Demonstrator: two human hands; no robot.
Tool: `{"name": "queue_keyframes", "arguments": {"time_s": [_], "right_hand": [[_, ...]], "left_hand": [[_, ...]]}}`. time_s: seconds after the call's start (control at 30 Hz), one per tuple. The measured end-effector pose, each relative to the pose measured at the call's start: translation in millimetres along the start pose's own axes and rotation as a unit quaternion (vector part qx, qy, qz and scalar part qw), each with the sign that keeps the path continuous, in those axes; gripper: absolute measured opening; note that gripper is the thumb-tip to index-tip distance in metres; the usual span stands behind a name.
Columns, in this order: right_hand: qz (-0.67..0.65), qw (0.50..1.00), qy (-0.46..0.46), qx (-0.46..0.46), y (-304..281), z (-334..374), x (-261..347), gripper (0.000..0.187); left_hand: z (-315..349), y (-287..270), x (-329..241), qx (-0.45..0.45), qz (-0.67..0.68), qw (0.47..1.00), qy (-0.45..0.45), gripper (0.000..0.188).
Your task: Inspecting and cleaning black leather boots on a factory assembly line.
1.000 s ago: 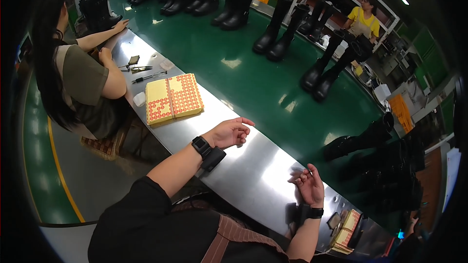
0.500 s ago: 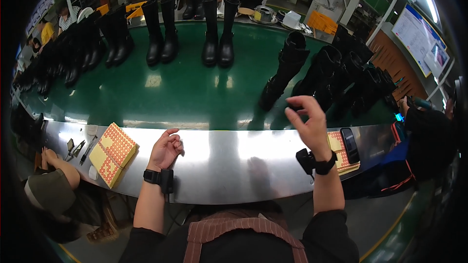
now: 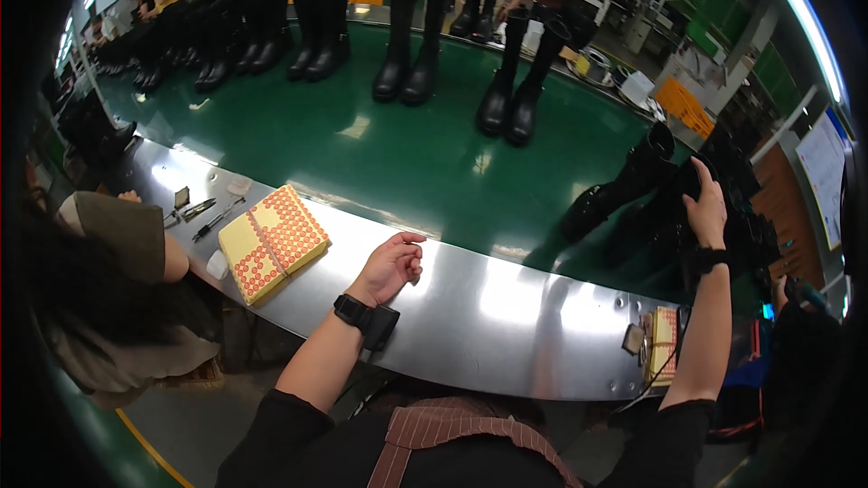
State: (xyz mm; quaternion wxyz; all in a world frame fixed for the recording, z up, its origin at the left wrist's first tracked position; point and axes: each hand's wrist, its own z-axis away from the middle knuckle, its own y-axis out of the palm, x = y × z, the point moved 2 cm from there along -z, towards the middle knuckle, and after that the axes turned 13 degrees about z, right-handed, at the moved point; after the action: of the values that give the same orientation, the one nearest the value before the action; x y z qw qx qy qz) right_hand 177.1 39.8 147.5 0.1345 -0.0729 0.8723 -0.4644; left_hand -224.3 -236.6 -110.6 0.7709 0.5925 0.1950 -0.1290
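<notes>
Black boots [image 3: 622,186] stand by my right hand [image 3: 707,210], fingers spread, contact unclear. Well apart, my left hand [image 3: 391,267] curls loosely above the metal counter [image 3: 479,343].

Arrangement about the ledge [image 3: 461,343]: on its left part, a bundle of sheets [image 3: 274,244], with a pen [image 3: 206,228] nearer its left end; on its right part, a second bundle [image 3: 665,343]; over its middle stretch, the left hand [image 3: 391,269]; beyond it, a worktop [image 3: 289,163] carrying boots [image 3: 495,107]; beyond its right part, the right hand [image 3: 708,211].
</notes>
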Motion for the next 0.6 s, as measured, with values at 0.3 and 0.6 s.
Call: {"name": "queue_keyframes", "arguments": {"time_s": [0.3, 0.6], "right_hand": [[-0.135, 0.968, -0.207, 0.041, 13.8, -23.7, 33.6, 0.082], [-0.149, 0.982, -0.076, 0.087, -2.2, -33.8, 86.3, 0.042]], "left_hand": [[-5.2, 6.8, 10.1, -0.008, 0.003, 1.000, -0.017, 0.015], [-3.4, 6.0, 2.5, -0.029, -0.017, 0.999, 0.003, 0.015]]}}
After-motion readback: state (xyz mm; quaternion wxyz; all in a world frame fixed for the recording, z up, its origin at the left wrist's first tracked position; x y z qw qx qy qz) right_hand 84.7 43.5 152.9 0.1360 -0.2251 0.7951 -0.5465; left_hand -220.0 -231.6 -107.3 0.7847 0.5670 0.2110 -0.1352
